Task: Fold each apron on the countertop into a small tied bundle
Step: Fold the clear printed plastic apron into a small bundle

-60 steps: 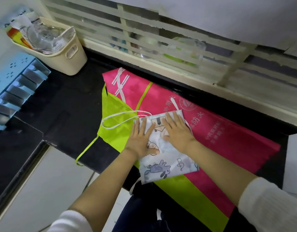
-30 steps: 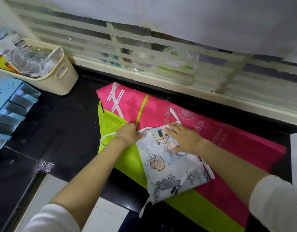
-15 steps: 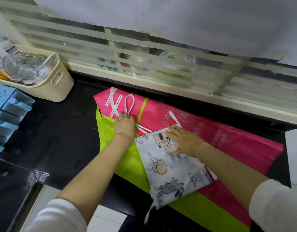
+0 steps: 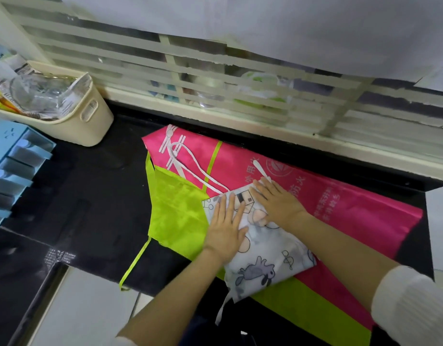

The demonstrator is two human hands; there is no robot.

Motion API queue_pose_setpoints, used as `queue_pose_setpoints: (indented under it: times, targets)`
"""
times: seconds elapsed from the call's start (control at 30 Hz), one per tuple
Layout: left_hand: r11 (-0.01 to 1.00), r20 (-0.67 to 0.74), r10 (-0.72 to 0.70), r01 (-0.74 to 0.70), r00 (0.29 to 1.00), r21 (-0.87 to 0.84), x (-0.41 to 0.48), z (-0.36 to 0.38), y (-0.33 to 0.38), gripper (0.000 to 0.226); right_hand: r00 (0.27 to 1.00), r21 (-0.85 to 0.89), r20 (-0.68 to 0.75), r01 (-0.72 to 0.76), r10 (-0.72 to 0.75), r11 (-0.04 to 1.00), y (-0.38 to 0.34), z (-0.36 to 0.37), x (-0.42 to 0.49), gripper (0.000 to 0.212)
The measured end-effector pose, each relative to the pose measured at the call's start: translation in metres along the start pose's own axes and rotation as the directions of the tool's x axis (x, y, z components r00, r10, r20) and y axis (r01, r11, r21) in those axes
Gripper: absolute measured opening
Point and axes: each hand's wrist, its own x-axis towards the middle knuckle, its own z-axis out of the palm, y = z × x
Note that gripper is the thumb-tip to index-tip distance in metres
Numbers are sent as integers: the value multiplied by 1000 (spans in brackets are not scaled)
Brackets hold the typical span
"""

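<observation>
Pressing down on the folded cartoon-print apron [image 4: 265,248] with both palms. Holding the left hand [image 4: 225,228] flat on its left part, fingers straight and close together, curled round nothing. Holding the right hand [image 4: 278,203] flat on its far corner, fingers likewise straight, pinching nothing, just beside the left.

Keeping the white packet at the middle of the black countertop [image 4: 90,196], on top of a spread pink apron [image 4: 352,203] with white printed characters and, to the left, a lime-green panel [image 4: 175,208]; cannot tell whether 1 garment or 2.

Trailing from the packet's far edge: 1 white neck loop [image 4: 215,182] running far-left across the pink, and 1 short white tie [image 4: 261,169] just beyond the right fingertips. Hanging over the near counter edge: a second white tie [image 4: 223,310] from the packet's near corner, and a lime-green tie [image 4: 135,262] further left.

At far left on the counter, a cream plastic basket [image 4: 95,126] full of crinkled packets; nearer, a blue rack [image 4: 15,158]. Along the far side, a slatted window grille [image 4: 203,71].
</observation>
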Motion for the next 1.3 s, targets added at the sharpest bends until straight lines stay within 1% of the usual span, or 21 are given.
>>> queue_pose_setpoints:
  times: [0.07, 0.13, 0.2, 0.27, 0.37, 0.43, 0.5, 0.57, 0.6, 0.63, 0.7, 0.8, 0.87, 0.93, 1.0, 1.03, 1.1, 1.13, 1.2, 1.23, 1.3]
  targets:
    - [1000, 16, -6, 6, 1000, 4, 3, 6, -4, 63, 972, -21, -236, -21, 15, 1000, -10, 6, -9, 88]
    - [1000, 74, -13, 14, 997, -14, 6, 4, -2, 62, 936, 72, -350, -3, 28, 997, -28, 21, -23, 83]
    - [999, 41, -34, 34, 999, -21, 7, 2, -2, 64, 917, 154, -399, 57, 9, 986, -44, 46, -42, 68]
    - [999, -8, -24, 24, 1000, 40, 8, 6, -3, 62, 929, 167, -371, 52, 13, 985, -45, 71, -64, 68]
    - [995, 59, -44, 39, 997, 87, 8, 0, 1, 61, 976, 162, -217, 7, 28, 987, -28, 94, -81, 71]
    - [989, 55, -84, 76, 995, 131, 8, -7, 9, 63, 984, 157, -175, 12, 16, 988, -25, 98, -82, 72]
    - [991, 20, -109, 107, 994, 83, 0, -16, 27, 64, 983, 156, -181, 14, 15, 988, -26, 96, -82, 76]
    - [998, -97, -54, 55, 994, 11, -19, -16, 53, 71, 972, 130, -233, 34, -3, 991, -27, 94, -81, 79]
    - [1000, -150, -13, 12, 989, -7, -32, -10, 67, 66, 969, 117, -247, 40, -10, 992, -28, 92, -79, 80]
    - [1000, -153, 12, -16, 988, -25, -45, 0, 78, 59, 969, 114, -245, 40, -11, 993, -28, 88, -79, 82]
    - [998, -50, 26, -29, 998, -59, -71, 20, 91, 60, 975, 94, -224, 35, -13, 995, -29, 83, -78, 84]
    - [1000, 49, 14, -14, 999, 6, -92, 44, 87, 65, 981, 35, -174, 88, -81, 995, -33, 93, -93, 80]
    - [1000, 66, 7, -8, 998, 8, -93, 45, 82, 66, 981, -14, -147, 123, -124, 992, -34, 102, -106, 84]
    - [1000, 114, 5, -8, 993, 30, -92, 39, 83, 66, 971, -76, -179, 149, -161, 986, -31, 108, -111, 86]
    - [999, 115, -40, 36, 993, 34, -92, 34, 86, 66, 968, -61, -180, 167, -175, 984, -30, 105, -110, 87]
    - [998, 75, -54, 52, 996, 32, -92, 32, 89, 65, 962, -31, -208, 172, -175, 985, -30, 102, -107, 87]
    - [993, -5, -110, 111, 994, 45, -93, 27, 94, 61, 948, -16, -288, 139, -138, 990, -32, 93, -107, 79]
    - [988, 10, -134, 133, 991, 79, -93, 25, 97, 60, 945, -34, -300, 123, -128, 992, -33, 87, -110, 72]
    - [974, 13, -196, 193, 981, 117, -95, 19, 104, 58, 937, -115, -290, 170, -197, 979, -33, 81, -116, 55]
    - [968, -3, -216, 214, 976, 133, -95, 18, 105, 56, 941, -73, -271, 189, -202, 979, -31, 76, -118, 52]
    - [964, -50, -231, 235, 972, 124, -98, 10, 110, 54, 919, -12, -338, 212, -203, 977, -29, 67, -130, 48]
